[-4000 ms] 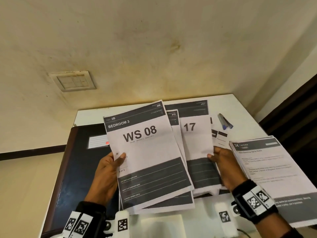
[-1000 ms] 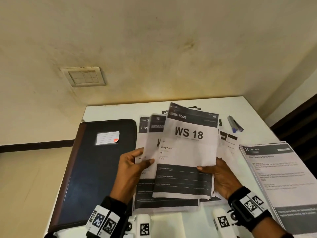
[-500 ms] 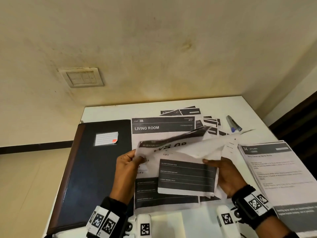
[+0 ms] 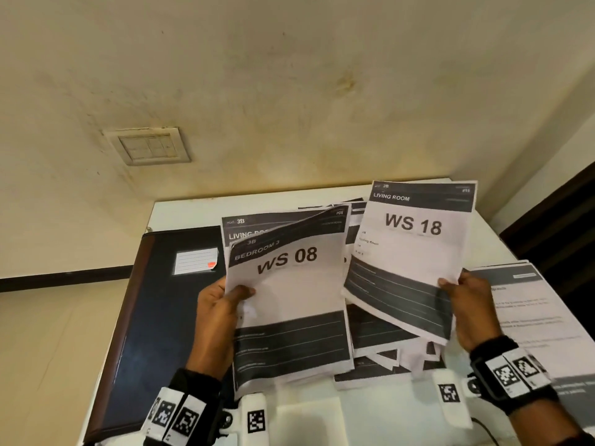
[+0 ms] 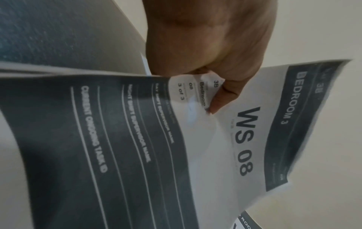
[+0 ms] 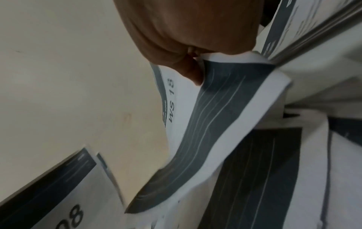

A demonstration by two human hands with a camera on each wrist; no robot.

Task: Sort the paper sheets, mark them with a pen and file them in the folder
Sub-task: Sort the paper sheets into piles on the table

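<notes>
In the head view we hold two sets of paper above the white bench (image 4: 180, 210). Our left hand (image 4: 215, 320) has its grip clamped on the left edge of the WS 08 sheet (image 4: 289, 297), thumb on the printed face and fingers behind; the left wrist view confirms the thumb (image 5: 221, 94) pressing beside the "Bedroom" field of the same sheet (image 5: 215, 139). Directly behind it, held in the same hand, a second sheet headed LIVING ROOM (image 4: 244, 225) shows only its top band. Our right hand (image 4: 473, 310) has its grip clamped on the right edge of the WS 18 sheet (image 4: 412, 259), at 3 o'clock from the WS 08 sheet and tilted slightly clockwise; the right wrist view shows the thumb (image 6: 192, 74) on the dark lined band of that sheet (image 6: 215, 124). The two held sheets are just beside each other without touching. Under them, a loose pile of further sheets (image 4: 386, 365) lies on the bench. The closed dark folder (image 4: 154, 317), with a white label (image 4: 194, 260), lies flat at 9 o'clock from our left hand. A separate stack of printed pages (image 4: 541, 317) lies at 3 o'clock from our right hand. A wall switch plate (image 4: 149, 146) sits at 11 o'clock.
</notes>
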